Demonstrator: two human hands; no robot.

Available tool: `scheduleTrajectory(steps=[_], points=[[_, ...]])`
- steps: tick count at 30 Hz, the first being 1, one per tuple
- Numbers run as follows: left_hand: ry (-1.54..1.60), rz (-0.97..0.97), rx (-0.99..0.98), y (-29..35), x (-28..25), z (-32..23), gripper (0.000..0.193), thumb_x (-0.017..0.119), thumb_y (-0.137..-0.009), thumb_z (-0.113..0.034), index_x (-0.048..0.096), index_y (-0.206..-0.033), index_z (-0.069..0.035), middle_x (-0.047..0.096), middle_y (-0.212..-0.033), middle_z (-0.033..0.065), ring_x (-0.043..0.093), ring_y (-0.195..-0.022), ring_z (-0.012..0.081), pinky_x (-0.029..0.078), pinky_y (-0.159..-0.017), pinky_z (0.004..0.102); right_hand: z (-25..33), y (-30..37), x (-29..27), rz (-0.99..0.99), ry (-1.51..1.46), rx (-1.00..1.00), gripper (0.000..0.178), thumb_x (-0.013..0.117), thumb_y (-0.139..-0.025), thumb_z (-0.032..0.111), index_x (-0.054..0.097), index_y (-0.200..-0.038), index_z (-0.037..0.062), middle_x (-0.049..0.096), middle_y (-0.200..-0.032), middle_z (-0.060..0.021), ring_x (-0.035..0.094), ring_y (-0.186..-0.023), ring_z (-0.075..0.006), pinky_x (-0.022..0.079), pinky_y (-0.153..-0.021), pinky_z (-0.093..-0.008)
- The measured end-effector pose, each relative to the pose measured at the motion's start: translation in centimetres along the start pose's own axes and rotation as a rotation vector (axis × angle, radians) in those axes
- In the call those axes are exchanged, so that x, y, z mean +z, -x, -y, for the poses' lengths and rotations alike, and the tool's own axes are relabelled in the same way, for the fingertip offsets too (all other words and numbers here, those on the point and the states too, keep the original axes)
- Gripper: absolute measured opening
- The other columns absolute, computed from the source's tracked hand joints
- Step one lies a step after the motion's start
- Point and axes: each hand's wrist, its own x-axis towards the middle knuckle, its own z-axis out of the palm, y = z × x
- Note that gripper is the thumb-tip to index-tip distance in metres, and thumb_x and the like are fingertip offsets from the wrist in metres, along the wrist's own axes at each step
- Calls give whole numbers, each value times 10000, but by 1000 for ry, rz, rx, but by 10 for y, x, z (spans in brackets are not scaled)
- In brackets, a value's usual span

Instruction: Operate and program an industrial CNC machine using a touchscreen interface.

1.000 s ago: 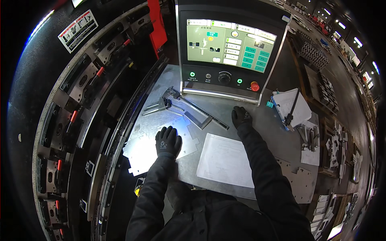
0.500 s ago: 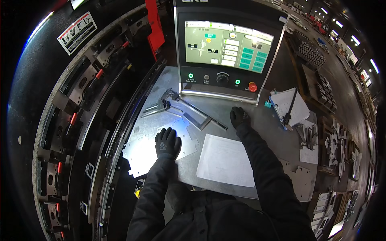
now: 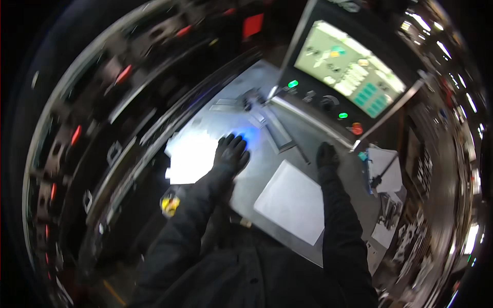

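My left hand (image 3: 232,154), in a dark glove, lies flat with fingers spread on a flat sheet-metal piece (image 3: 192,156), whose surface is washed out by bright light. My right hand (image 3: 327,155), also gloved, rests on the grey metal table (image 3: 246,192) below the control panel; its fingers are smeared by motion. Between the hands and farther back lie what look like calipers (image 3: 252,98) and a flat metal measuring frame (image 3: 277,136). A white paper sheet (image 3: 292,203) lies nearer me, between my forearms.
A control panel (image 3: 328,102) with a lit screen and red stop button stands at the back. Right of my hand are a clipboard with papers (image 3: 384,167) and small metal parts (image 3: 393,208). Dark machine rails with red levers (image 3: 124,74) run along the left; something yellow (image 3: 169,204) sits below the table edge.
The whole view has turned and blurred, so the table and panel appear tilted clockwise. My left hand still lies on the sheet metal and my right still rests on the table.
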Motion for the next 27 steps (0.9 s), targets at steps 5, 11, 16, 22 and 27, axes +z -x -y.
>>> scheduleTrajectory(steps=[5, 11, 16, 22, 27], points=[[-52, -87, 6, 0, 28, 10, 326, 513, -791, -311, 568, -1031, -97, 562, -1139, 98, 475, -1117, 327, 344, -935, 457, 1, -5, -4, 61, 121, 3, 181, 526, -830, 208, 582, -957, 91, 592, -824, -115, 569, -733, -311, 450, -630, -408], [-70, -257, 86, 3, 30, 9, 251, 526, -763, -256, 553, -922, -65, 558, -988, 107, 497, -920, 305, 393, -790, 409, 3, -6, -9, 106, 5, 11, 169, 524, -834, 206, 586, -958, 110, 590, -805, -120, 568, -720, -313, 449, -622, -402], [-89, -186, 54, 6, 22, 5, 268, 527, -761, -265, 558, -947, -75, 567, -1017, 106, 502, -972, 314, 388, -830, 425, 2, 1, -4, 42, 43, 7, 165, 517, -841, 205, 594, -944, 102, 585, -775, -115, 563, -691, -305, 447, -615, -397], [46, -6, -18, -4, 9, 15, 214, 561, -736, -184, 575, -894, -41, 598, -906, 129, 543, -837, 357, 418, -776, 445, -16, 0, 33, 40, 131, 11, 158, 525, -816, 225, 593, -915, 123, 585, -777, -104, 558, -674, -308, 447, -597, -420], [-27, -207, 56, -6, 5, 3, 230, 548, -751, -237, 583, -918, -83, 603, -1009, 86, 540, -965, 331, 406, -829, 431, 4, -12, 0, 93, 46, 111, 189, 523, -800, 276, 581, -904, 129, 593, -795, -126, 566, -687, -355, 450, -587, -455]])
